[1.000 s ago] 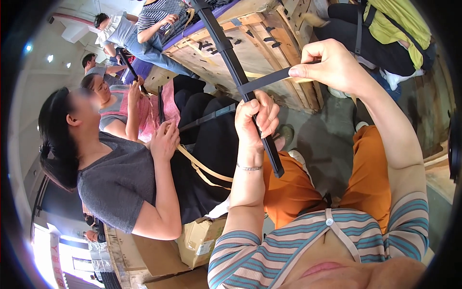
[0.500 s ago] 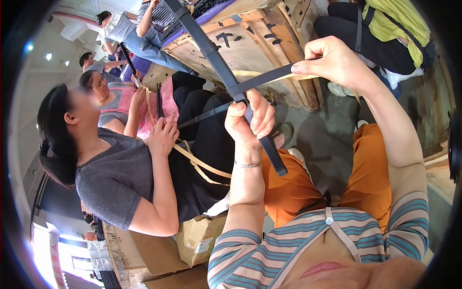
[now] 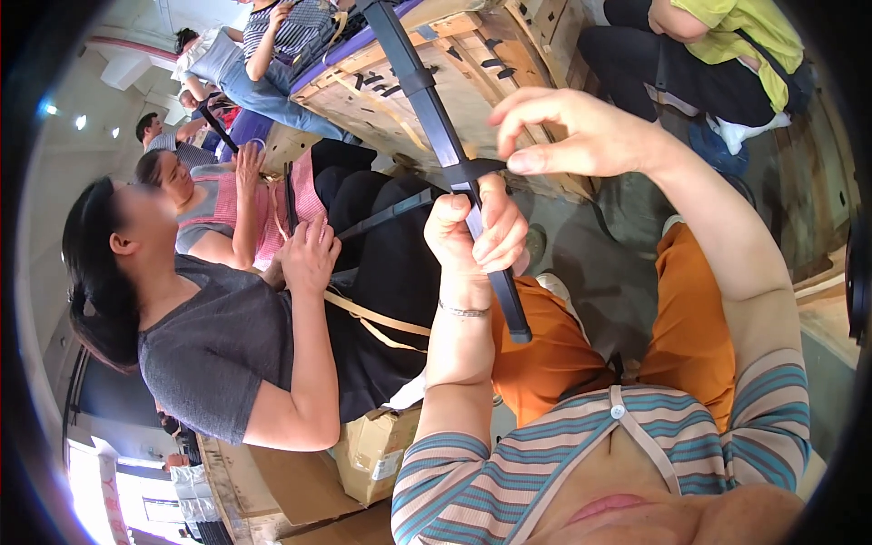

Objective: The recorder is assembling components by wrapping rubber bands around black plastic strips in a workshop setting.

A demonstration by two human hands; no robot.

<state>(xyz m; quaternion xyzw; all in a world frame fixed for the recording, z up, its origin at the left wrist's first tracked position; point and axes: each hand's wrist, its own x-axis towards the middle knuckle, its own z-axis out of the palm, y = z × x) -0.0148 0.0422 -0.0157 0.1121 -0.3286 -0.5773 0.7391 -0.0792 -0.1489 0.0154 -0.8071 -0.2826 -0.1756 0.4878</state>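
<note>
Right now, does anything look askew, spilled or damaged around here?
Nothing looks spilled or broken. Slightly odd: short black pieces, perhaps tape, stuck at uneven angles on the wooden crate ahead. Also, a black strip juts sideways from the black bar in the left hand.

Landmark: black bar (image 3: 434, 118). Left hand (image 3: 477, 227) wraps it near its lower end. Black strip (image 3: 488, 167) goes around the bar just above that hand, free end sticking out right. Right hand (image 3: 581, 136) right of bar, thumb and fingers apart; contact with strip unclear. Wooden crate (image 3: 352, 113) behind bar, co-worker in grey top (image 3: 227, 350) left of it, cardboard box (image 3: 368, 450) below left, orange trousers (image 3: 690, 318) below right.
</note>
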